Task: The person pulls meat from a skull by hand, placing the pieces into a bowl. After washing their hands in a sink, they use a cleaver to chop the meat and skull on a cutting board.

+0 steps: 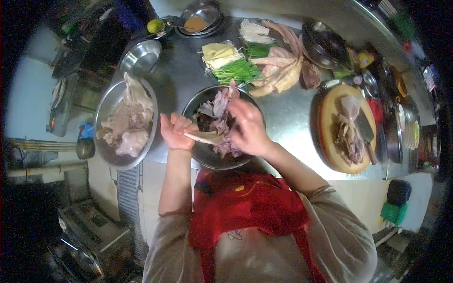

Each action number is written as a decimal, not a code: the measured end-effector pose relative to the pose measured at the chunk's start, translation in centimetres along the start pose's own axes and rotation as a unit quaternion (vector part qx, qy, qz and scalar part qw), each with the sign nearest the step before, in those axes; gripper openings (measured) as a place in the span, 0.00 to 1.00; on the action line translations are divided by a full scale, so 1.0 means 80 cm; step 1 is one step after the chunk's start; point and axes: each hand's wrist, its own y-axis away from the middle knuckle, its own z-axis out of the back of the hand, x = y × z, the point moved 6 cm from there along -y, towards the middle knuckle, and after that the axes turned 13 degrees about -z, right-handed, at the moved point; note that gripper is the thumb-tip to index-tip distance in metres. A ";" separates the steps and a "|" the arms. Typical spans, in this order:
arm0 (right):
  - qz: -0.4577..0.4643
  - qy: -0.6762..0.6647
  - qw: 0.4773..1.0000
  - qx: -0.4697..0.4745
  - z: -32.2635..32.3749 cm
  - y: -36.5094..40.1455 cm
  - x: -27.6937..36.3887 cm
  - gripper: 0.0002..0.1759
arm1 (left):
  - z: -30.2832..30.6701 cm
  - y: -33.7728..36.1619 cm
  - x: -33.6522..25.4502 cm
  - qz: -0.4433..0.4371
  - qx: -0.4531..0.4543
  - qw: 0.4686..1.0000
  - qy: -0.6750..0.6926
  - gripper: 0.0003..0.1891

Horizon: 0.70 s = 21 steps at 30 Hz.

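My left hand [178, 132] is curled around one end of a pale piece [207, 137] over the bowl [199, 157], my right hand [248, 125] loosely bent above the meat [220, 104], blurred, any grip there impossible to tell.

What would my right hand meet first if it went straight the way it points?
Most likely the meat pieces in the bowl; your right hand points toward them, but depth and blur hide whether it touches them.
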 end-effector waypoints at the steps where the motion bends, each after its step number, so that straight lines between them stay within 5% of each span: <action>1: 0.034 0.060 0.994 0.081 -0.006 0.002 0.023 0.36 | -0.008 -0.006 0.005 0.030 0.037 0.999 0.012 0.28; 4: 0.094 0.053 0.977 0.186 -0.050 0.011 0.010 0.23 | -0.028 -0.016 0.018 0.127 0.072 0.989 -0.039 0.27; 6: 0.104 0.080 0.978 0.163 -0.072 0.015 -0.001 0.13 | -0.049 -0.017 0.027 0.160 0.077 0.982 -0.057 0.27; 7: 0.190 0.122 0.969 0.098 -0.063 0.012 0.007 0.08 | -0.043 -0.020 0.024 0.153 0.080 0.981 -0.084 0.27; 9: 0.072 0.159 0.941 0.291 -0.084 0.004 0.006 0.08 | -0.054 -0.013 0.026 0.176 0.037 0.980 -0.085 0.26; 11: 0.157 0.092 0.969 0.165 -0.097 0.018 -0.001 0.11 | -0.052 -0.019 0.014 0.186 0.054 0.974 -0.121 0.26; 13: 0.140 0.104 0.978 0.114 -0.120 0.023 -0.022 0.13 | -0.059 -0.023 -0.001 0.179 0.045 0.962 -0.200 0.27; 14: 0.122 0.140 0.971 0.152 -0.134 0.025 -0.036 0.13 | -0.071 -0.027 -0.008 0.168 0.047 0.957 -0.230 0.27; 16: 0.072 0.029 0.955 0.286 -0.126 0.022 -0.032 0.14 | -0.096 -0.028 -0.015 0.083 -0.105 0.961 -0.242 0.27; 19: -0.047 0.093 0.946 0.308 -0.130 0.020 -0.036 0.13 | -0.099 -0.038 -0.035 0.035 -0.048 0.948 -0.313 0.26; 21: -0.015 0.065 0.964 0.259 -0.146 0.022 -0.051 0.13 | -0.112 -0.039 -0.035 0.044 -0.025 0.942 -0.331 0.26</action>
